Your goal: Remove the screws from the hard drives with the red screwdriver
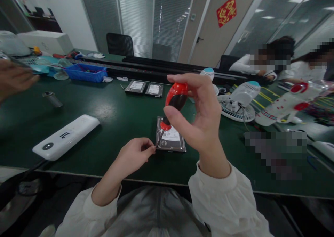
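A hard drive (174,139) with a white label lies flat on the green table (109,132) in front of me. My right hand (199,120) is closed round the red and black handle of a screwdriver (174,99), held upright with its thin shaft slanting down to the drive's near left corner. My left hand (135,155) is pinched at that corner, fingertips touching the screwdriver's tip. What the pinch holds is too small to see.
Two more hard drives (144,88) lie farther back. A white device (66,136) lies at left, a metal cylinder (53,99) beyond it. A blue basket (86,72) stands back left. White fans (238,103) and a toy robot (289,103) sit right. Another person's hand (13,79) is at far left; people sit at back right.
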`<state>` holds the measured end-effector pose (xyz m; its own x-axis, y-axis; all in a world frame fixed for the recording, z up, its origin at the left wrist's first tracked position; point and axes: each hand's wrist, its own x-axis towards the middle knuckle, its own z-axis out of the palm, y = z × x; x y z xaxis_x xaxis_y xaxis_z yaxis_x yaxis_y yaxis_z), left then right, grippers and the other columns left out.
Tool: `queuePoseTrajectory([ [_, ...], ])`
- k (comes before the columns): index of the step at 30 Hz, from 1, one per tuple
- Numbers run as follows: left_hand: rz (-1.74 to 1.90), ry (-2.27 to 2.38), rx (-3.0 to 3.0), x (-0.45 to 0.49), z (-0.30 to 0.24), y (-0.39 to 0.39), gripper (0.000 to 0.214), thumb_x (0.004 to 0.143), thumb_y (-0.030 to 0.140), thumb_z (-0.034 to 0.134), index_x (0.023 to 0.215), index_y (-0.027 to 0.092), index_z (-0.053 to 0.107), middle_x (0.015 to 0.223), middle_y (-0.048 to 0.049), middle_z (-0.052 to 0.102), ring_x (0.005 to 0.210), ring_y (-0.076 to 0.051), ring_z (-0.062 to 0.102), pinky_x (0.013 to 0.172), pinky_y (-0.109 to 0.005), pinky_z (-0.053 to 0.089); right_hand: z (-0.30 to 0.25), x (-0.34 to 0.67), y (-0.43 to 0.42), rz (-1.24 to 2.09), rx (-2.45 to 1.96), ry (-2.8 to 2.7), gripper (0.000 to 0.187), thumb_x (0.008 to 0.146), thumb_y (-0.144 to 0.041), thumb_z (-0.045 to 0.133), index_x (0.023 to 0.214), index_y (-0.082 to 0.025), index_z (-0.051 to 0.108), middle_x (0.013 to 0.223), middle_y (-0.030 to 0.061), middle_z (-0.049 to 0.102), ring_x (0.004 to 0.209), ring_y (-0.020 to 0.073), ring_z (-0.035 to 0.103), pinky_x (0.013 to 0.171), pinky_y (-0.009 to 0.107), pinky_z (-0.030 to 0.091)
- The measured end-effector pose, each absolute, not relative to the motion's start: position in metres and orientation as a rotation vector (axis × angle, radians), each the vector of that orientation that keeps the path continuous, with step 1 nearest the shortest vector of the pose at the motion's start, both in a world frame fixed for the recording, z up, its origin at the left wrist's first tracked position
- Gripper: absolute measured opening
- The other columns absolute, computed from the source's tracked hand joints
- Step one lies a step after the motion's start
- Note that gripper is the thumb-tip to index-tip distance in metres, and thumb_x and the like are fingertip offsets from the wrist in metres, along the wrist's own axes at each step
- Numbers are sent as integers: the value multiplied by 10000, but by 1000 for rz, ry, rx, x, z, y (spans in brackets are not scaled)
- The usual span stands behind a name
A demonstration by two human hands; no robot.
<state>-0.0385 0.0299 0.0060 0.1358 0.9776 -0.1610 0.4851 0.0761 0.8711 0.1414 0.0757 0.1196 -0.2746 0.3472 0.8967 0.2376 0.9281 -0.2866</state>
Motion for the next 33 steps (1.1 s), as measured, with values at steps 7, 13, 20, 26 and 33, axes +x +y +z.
queuePoseTrajectory([
  [7,710,1477,1534,-39,7,30,266,820,465,591,781,219,686,686,-5,696,560,-169,629,551,-269,443,113,141,80,67,-513,-1799,295,911,-303,613,1204,-315,585,1166,54,657,1080,244,653,867,449,590],
  [13,717,1474,1531,-38,8,29,264,815,463,597,779,217,685,690,-7,699,567,-168,632,553,-267,449,118,139,78,46,-402,-1804,311,883,-289,669,1193,-281,642,1179,59,720,1079,242,674,928,473,568],
  [20,725,1466,1537,-38,7,29,265,819,458,594,779,213,688,712,-14,706,583,-174,646,553,-272,455,120,142,79,-49,-479,-1747,265,867,-287,692,1131,-311,689,1020,60,685,1015,251,636,883,470,560],
  [26,725,1466,1536,-38,7,29,269,821,465,595,790,214,687,704,-12,705,583,-176,646,554,-269,454,119,141,78,-27,-378,-1826,302,932,-241,530,1207,-286,646,1161,33,723,1099,246,647,987,507,480],
  [33,722,1469,1537,-38,8,30,261,822,456,594,787,215,688,714,-13,712,569,-170,642,551,-267,450,119,138,76,-99,-516,-1763,228,878,-313,663,1103,-338,638,1017,37,688,994,257,622,879,489,521],
])
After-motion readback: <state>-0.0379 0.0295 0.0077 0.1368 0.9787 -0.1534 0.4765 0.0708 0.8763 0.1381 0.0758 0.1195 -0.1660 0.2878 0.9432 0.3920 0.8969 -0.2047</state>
